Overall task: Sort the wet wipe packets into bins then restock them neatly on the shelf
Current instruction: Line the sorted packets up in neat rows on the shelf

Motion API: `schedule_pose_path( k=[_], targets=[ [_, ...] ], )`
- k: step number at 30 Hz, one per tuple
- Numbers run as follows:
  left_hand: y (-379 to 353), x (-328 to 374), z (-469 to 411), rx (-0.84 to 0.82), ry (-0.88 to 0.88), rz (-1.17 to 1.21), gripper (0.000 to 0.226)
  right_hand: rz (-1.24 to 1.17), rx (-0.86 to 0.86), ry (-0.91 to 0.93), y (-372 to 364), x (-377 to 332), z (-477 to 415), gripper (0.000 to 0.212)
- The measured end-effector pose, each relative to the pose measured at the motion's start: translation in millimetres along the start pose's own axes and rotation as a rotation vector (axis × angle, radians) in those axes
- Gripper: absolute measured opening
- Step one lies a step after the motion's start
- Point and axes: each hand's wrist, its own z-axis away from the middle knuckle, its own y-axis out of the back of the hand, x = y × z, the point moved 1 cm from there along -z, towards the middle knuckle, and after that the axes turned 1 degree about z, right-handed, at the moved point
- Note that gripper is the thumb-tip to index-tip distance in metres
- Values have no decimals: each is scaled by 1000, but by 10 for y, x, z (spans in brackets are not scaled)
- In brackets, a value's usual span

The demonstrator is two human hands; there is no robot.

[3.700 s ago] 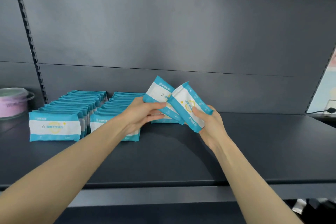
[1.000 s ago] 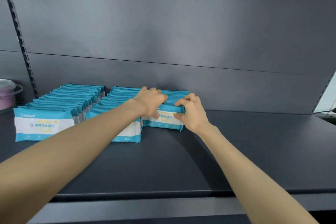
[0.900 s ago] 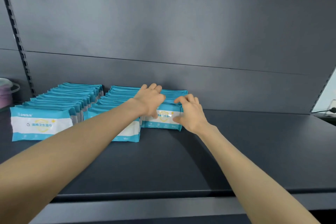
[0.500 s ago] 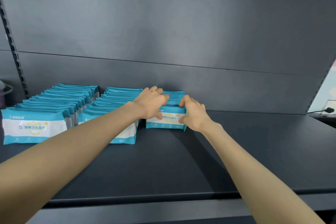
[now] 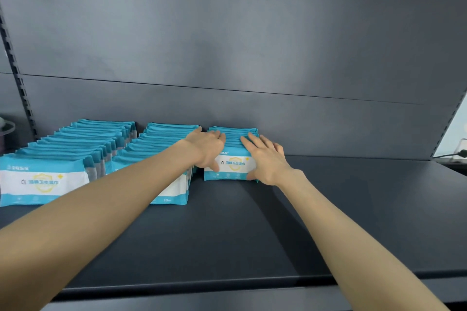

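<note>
The fingers (image 5: 253,139) of the right hand (image 5: 269,161) lie straight and spread over the top edges of the short row (image 5: 233,134) of wet wipe packets at the centre of the frame. Its thumb sits low at the right corner of the front packet (image 5: 233,166). The left hand (image 5: 207,146) mirrors it on the row's left end, fingers straight on the tops and thumb against the front face. Neither hand curls round a packet; both press flat.

The packets stand on their long edges, long axis running left to right, and the row runs back from the hands toward the back panel (image 5: 227,45). The hands bracket it evenly, neither nearer, so squaring it up would likely be a push straight back.

Just left of it is the longer middle row (image 5: 164,141), partly behind the left forearm. Further left is the left row (image 5: 75,144), which comes further forward. The dark shelf (image 5: 252,222) stretches bare to the right. A slotted upright (image 5: 15,70) runs up the left edge, and a cable (image 5: 454,154) shows at far right.
</note>
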Motion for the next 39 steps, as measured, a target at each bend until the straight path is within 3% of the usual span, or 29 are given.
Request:
schedule_pose_path(
  k=[9, 17, 20, 30, 35, 39],
  targets=[
    [-2, 50, -115, 53, -17, -57, 55, 61, -61, -11, 9, 52, -132, 94],
    [24, -13, -55, -46, 28, 60, 77, 115, -91, -57, 83, -54, -66, 97],
    [139, -35, 52, -24, 38, 111, 74, 92, -83, -94, 165, -94, 3, 96],
    [847, 168, 1067, 361, 117, 350, 63, -163, 299, -56, 910, -165, 943, 64],
    [813, 802, 1780, 603, 163, 422, 62, -220, 425, 20, 925, 32, 1819, 56],
    [470, 1585, 2349, 729, 179, 389, 58, -223, 425, 110, 655, 244, 2627, 52]
  ],
)
